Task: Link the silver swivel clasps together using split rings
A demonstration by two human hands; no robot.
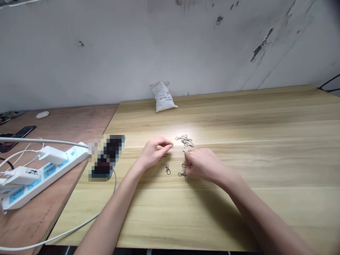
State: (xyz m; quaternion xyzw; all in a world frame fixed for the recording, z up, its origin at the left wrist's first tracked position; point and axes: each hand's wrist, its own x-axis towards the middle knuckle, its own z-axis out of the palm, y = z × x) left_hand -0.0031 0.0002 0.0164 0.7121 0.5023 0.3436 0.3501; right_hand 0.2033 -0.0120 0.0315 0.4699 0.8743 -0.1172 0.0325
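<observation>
My left hand (156, 152) is pinched, thumb against forefinger, on a swivel clasp of which only a small metal ring end shows at the fingertips. Beneath and in front of it, silver swivel clasps (168, 169) lie on the wooden table. My right hand (200, 163) has its fingers curled down over a short column of clasps. One clasp (184, 150) sticks out at its fingertips; two others (181, 174) lie partly hidden under the hand. Farther back, between the hands, is a loose pile of clasps (186, 140).
A white plastic packet (163, 97) stands by the wall. At left, a pixelated phone (107, 157) has a white cable (79, 226) running off it. A power strip (50, 173) with chargers, another phone (25, 131) and a white case (43, 114) lie on the reddish board.
</observation>
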